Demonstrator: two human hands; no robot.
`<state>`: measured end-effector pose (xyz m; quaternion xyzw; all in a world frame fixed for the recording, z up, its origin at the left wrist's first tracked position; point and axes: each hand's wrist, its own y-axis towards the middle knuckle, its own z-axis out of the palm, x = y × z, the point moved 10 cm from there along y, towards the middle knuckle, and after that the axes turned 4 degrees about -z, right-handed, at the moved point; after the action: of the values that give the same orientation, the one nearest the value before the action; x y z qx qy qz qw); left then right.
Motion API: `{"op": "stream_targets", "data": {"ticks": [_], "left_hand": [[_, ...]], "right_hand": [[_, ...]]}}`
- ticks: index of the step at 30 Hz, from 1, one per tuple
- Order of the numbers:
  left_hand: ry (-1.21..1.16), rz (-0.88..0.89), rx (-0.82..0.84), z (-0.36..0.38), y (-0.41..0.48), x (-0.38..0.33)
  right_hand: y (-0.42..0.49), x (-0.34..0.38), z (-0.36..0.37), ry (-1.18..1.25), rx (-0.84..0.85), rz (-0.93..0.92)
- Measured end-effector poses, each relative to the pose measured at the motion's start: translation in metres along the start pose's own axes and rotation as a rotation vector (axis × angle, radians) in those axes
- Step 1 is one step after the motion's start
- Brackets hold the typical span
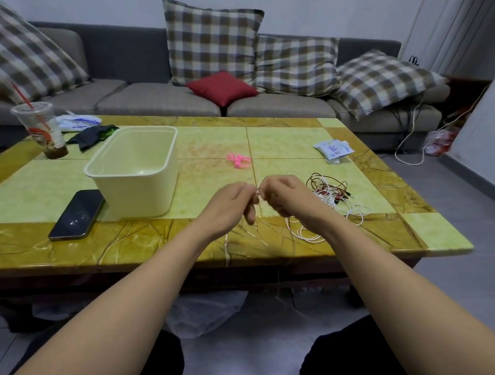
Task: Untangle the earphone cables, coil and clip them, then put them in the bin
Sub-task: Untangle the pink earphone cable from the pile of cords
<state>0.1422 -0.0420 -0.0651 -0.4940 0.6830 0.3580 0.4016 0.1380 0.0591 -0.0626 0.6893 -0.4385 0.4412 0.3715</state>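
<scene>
My left hand and my right hand meet above the table's front middle, and both pinch a thin white earphone cable between their fingertips. The white cable trails down under my right wrist and loops on the table. To the right lies a tangle of red-brown and white earphone cables. A pale cream bin stands to the left, with nothing visible inside. Pink clips lie beyond my hands.
A black phone lies in front of the bin. A plastic cup with a red straw, dark cloth and white packets sit at the table's far corners. A grey sofa with cushions stands behind.
</scene>
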Motion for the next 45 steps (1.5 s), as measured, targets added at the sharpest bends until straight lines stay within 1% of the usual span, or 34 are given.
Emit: {"op": "stream_targets", "data": {"ticks": [2,3,4,6,7,8,9,10,11,12,13,14,15,16,17,18,20,21,23,24,26,28,30,31,32,33,34,35,36,37,39,41,43,45], "left_hand": [[-0.297,-0.116,0.182,0.02,-0.004,0.004],[-0.494,-0.152,0.231,0.025,-0.006,-0.001],[-0.699,-0.158,0.241,0.025,-0.006,-0.008],[-1.049,-0.119,0.157,0.014,-0.002,-0.017],[-1.175,-0.099,0.087,0.006,-0.001,-0.017],[-1.252,-0.085,-0.001,-0.002,0.003,-0.01],[-1.246,-0.056,-0.091,-0.011,0.005,-0.004],[-1.126,-0.017,-0.184,-0.022,0.006,0.001],[-0.897,0.019,-0.271,-0.033,0.005,0.002],[-0.601,0.051,-0.335,-0.041,0.003,0.0],[-0.304,0.082,-0.362,-0.044,0.0,-0.006],[-0.055,0.119,-0.352,-0.04,-0.002,-0.011],[0.128,0.144,-0.306,-0.031,-0.004,-0.014],[0.239,0.142,-0.235,-0.02,-0.004,-0.013],[0.262,0.107,-0.157,-0.01,-0.004,-0.009],[0.199,0.049,-0.077,-0.002,-0.002,-0.002],[-0.088,-0.089,0.061,0.01,-0.002,0.007],[-0.241,-0.13,0.117,0.014,-0.002,0.006],[-0.509,-0.143,0.169,0.016,-0.003,0.001],[-0.646,-0.132,0.169,0.014,-0.002,-0.002],[-0.948,-0.114,0.149,0.008,-0.001,-0.008],[-1.206,-0.092,0.088,-0.001,0.003,-0.01],[-1.319,-0.057,-0.025,-0.013,0.007,-0.005],[-1.263,-0.037,-0.085,-0.02,0.007,-0.001],[-1.078,-0.021,-0.151,-0.027,0.007,0.002],[-0.756,-0.011,-0.21,-0.033,0.005,0.003],[-0.406,0.002,-0.24,-0.036,0.002,0.001],[-0.16,0.021,-0.222,-0.032,0.0,0.0],[-0.045,0.02,-0.157,-0.023,0.0,0.001],[-0.021,-0.002,-0.067,-0.012,-0.001,0.004],[-0.081,-0.076,0.106,0.01,-0.004,0.01],[-0.268,-0.134,0.207,0.022,-0.007,0.01],[-0.513,-0.145,0.233,0.024,-0.007,0.005],[-0.685,-0.152,0.191,0.018,-0.004,0.005]], "right_hand": [[0.003,-0.001,-0.017,0.079,-0.119,-0.011],[0.003,-0.004,-0.02,0.116,-0.143,-0.003],[0.004,-0.008,-0.02,0.141,-0.139,0.014],[0.003,-0.017,-0.008,0.14,-0.045,0.06],[0.002,-0.021,0.001,0.114,0.033,0.089],[-0.001,-0.025,0.011,0.072,0.118,0.122],[-0.005,-0.029,0.02,0.021,0.2,0.153],[-0.009,-0.032,0.028,-0.032,0.275,0.178],[-0.012,-0.033,0.034,-0.072,0.334,0.19],[-0.014,-0.031,0.037,-0.083,0.366,0.186],[-0.014,-0.026,0.038,-0.061,0.361,0.169],[-0.011,-0.02,0.035,-0.021,0.318,0.142],[-0.008,-0.015,0.028,0.019,0.251,0.11],[-0.004,-0.01,0.019,0.039,0.174,0.08],[-0.002,-0.008,0.01,0.034,0.104,0.056],[0.0,-0.007,0.003,0.011,0.045,0.038],[0.002,-0.01,-0.007,0.006,-0.037,0.026],[0.003,-0.011,-0.009,0.044,-0.064,0.025],[0.005,-0.013,-0.011,0.151,-0.09,0.017],[0.005,-0.013,-0.012,0.18,-0.089,0.013],[0.004,-0.017,-0.008,0.143,-0.047,0.032],[-0.001,-0.025,0.004,0.032,0.065,0.087],[-0.01,-0.03,0.022,-0.034,0.232,0.146],[-0.014,-0.03,0.031,-0.043,0.312,0.163],[-0.017,-0.028,0.037,-0.043,0.367,0.168],[-0.019,-0.024,0.04,-0.038,0.388,0.162],[-0.017,-0.02,0.038,-0.029,0.369,0.148],[-0.014,-0.016,0.033,-0.015,0.316,0.129],[-0.01,-0.013,0.025,0.002,0.236,0.108],[-0.007,-0.011,0.014,0.014,0.147,0.086],[-0.003,-0.011,-0.005,0.008,0.002,0.056],[-0.001,-0.014,-0.012,0.024,-0.059,0.052],[0.0,-0.017,-0.01,0.106,-0.056,0.048],[0.0,-0.017,-0.009,0.158,-0.044,0.038]]}}
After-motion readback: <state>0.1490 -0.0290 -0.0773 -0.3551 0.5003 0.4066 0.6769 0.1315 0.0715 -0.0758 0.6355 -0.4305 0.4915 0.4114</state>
